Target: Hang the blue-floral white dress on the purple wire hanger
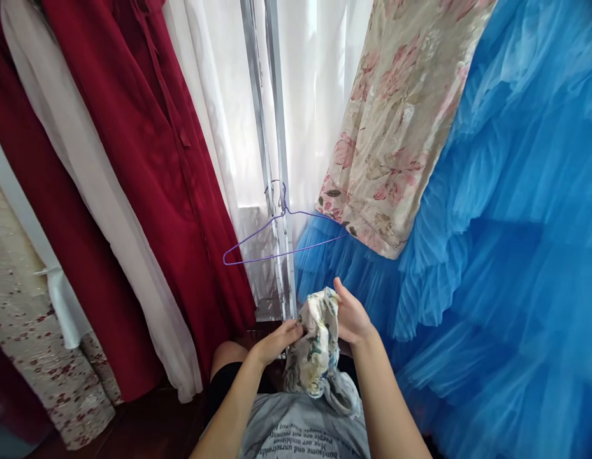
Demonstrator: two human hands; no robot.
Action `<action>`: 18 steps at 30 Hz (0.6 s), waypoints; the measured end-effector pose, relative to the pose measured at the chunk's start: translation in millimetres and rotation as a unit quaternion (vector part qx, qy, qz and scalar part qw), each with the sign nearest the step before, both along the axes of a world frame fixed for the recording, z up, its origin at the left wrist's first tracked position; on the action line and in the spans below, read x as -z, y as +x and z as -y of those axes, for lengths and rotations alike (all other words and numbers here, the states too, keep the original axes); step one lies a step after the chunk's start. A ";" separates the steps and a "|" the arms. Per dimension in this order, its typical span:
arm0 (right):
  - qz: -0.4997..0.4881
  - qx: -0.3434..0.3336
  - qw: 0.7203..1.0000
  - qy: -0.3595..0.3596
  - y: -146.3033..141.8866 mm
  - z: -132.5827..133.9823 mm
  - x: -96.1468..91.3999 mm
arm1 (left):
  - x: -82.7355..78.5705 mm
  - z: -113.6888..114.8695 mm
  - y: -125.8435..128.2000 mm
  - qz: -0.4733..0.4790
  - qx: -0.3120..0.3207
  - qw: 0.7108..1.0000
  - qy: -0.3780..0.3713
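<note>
A: Any writing to be made out?
B: Yes, on the grey shirt [305, 440], bottom middle of the frame. Rows of small dark print; reads in part "handsome and" and, perhaps, "People are not". Too slanted there to be sure of the rest.
A: And in the hands?
B: A crumpled floral cloth [319, 347], lower middle of the frame, just above the shirt. Pale, with green, yellow and blue patches; loose folds at lower right.
A: Held how?
B: By the left hand [278, 341], fingers clamped on the left edge. Right hand [357, 319] against the other side, thumb raised apart; other fingers mostly behind the cloth, so cannot tell whether closed.
A: Anything in the way?
B: A purple wire hanger [286, 209], bare, at the centre of the frame above the hands. Hook beside the metal poles [275, 76], right end overlapping the hem of a pink-flowered garment [396, 127] at upper right. Touching or not, cannot say.
A: Around that?
B: On the right, a mass of blue ruffled tulle [515, 223], partly behind the flowered garment. On the left, long red cloth [128, 153], with a pale sheer length [118, 229] between red panels. At lower left, a red-flecked garment [47, 376]. Behind the poles, bright white drapery [319, 115].
</note>
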State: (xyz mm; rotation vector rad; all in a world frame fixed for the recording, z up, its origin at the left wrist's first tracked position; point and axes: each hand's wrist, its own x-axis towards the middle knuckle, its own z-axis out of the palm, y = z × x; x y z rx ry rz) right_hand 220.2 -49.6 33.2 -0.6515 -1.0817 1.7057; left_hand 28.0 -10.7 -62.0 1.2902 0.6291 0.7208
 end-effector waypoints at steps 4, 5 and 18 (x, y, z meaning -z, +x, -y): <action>0.020 -0.019 1.000 -0.006 13.7 7.4 5.8 | -24.5 16.5 17.6 0.110 0.092 0.989 -0.032; 0.021 -0.006 1.000 0.000 16.7 9.5 6.1 | -33.4 19.0 25.5 0.133 0.098 0.986 -0.033; 0.151 0.020 0.984 0.087 74.1 46.8 -30.5 | -54.8 -6.8 20.6 -0.145 0.084 0.949 0.267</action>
